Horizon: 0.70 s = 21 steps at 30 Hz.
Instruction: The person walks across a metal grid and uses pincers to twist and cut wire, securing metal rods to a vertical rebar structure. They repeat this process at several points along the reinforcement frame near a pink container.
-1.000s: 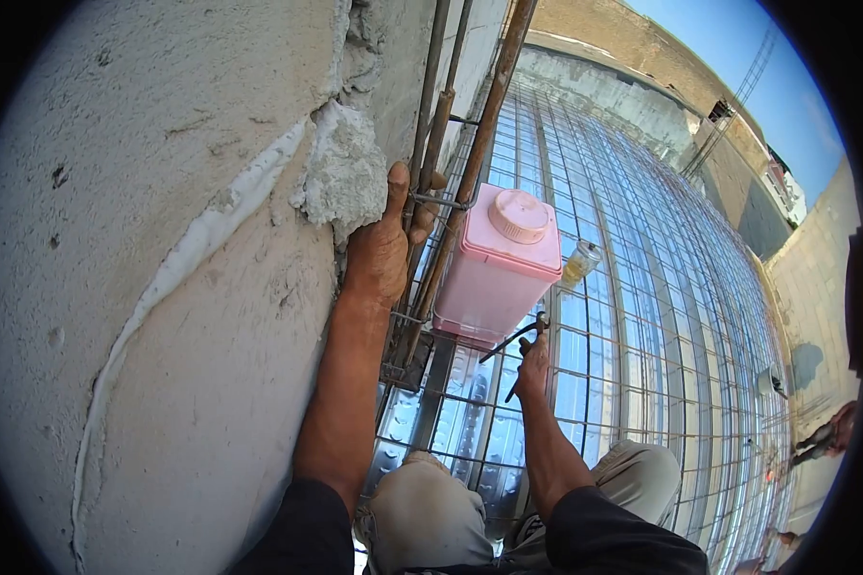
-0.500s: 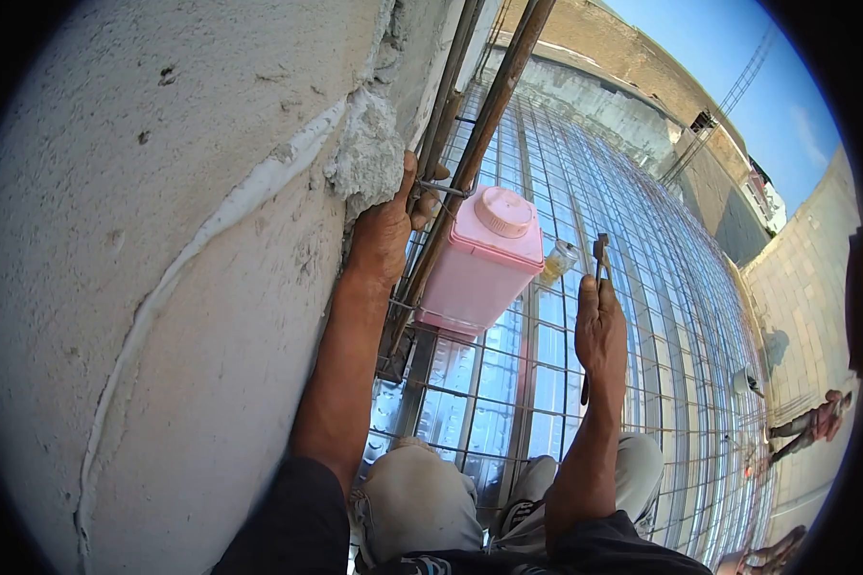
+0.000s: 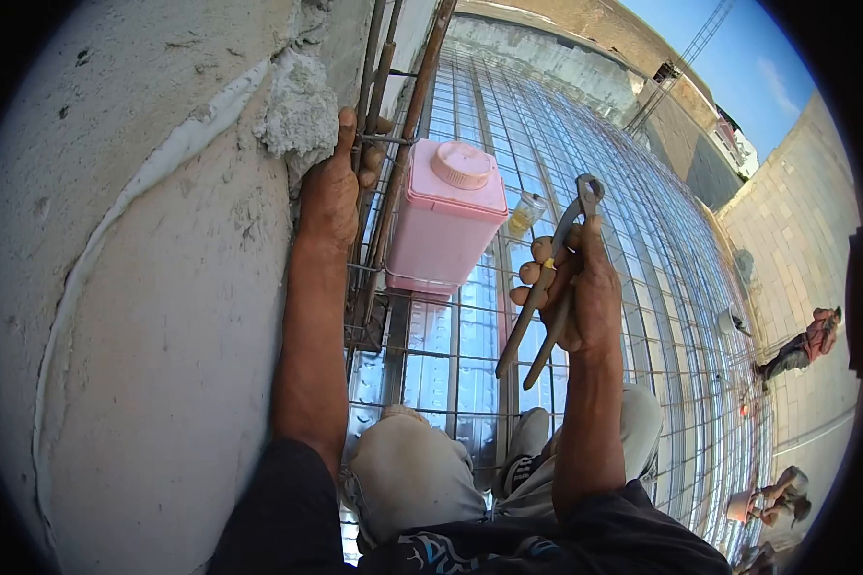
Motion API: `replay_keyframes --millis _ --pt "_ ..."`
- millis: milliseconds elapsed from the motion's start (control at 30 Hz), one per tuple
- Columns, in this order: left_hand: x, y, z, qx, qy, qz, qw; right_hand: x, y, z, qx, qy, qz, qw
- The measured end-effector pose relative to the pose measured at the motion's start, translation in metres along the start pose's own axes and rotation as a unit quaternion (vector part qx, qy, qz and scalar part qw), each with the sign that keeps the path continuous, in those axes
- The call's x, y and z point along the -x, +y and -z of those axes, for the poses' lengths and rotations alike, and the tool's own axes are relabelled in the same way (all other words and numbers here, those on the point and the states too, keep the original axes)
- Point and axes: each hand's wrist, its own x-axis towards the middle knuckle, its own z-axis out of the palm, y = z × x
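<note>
My left hand [image 3: 332, 199] is closed around upright steel rebar [image 3: 378, 88] beside the wall, with the fingers curled over it from the far side. A lump of rough concrete [image 3: 299, 107] sticks out of the wall just above that hand. In my right hand [image 3: 590, 292] is a pair of end-cutting pincers [image 3: 518, 337], jaws pointing up and handles hanging down, slightly spread. Between my hands a pink plastic container [image 3: 449, 230] with a round screw cap rests on the mesh, close to the rebar. Right of it lies a small clear jar [image 3: 527, 213] with yellowish contents.
A plastered wall [image 3: 173, 355] fills my left side. Wire mesh [image 3: 585, 115] covers shiny metal decking around my knees [image 3: 410, 470]. To the right, a person [image 3: 807, 343] stands by a block wall [image 3: 786, 201]; another person [image 3: 786, 494] bends near a bucket [image 3: 738, 506].
My right hand has turned, so the pincers now show side-on with their handles spread. My left hand stays on the rebar. The whole view has shifted slightly.
</note>
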Motion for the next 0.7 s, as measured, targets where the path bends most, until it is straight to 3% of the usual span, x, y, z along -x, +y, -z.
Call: replay_keyframes --millis 167,300,433,533,700 --pt "0.003 0.007 -0.008 -0.010 0.027 -0.024 0.999 0.023 0.047 -0.008 0.210 -0.053 -0.275 0.937" --pt "0.005 0.011 -0.014 0.015 0.056 -0.038 0.998 0.030 0.052 -0.020 0.139 -0.124 -0.264 0.946" --pt "0.000 -0.001 0.001 0.031 0.010 0.010 0.999 0.023 0.021 -0.069 0.098 -0.176 -0.211 0.956" --pt "0.000 -0.002 -0.006 0.026 0.046 -0.019 0.998 0.016 0.006 -0.096 0.109 -0.211 -0.158 0.958" --pt "0.000 -0.001 -0.001 0.025 0.023 -0.003 0.999 0.006 -0.010 -0.110 0.204 -0.227 -0.129 0.943"
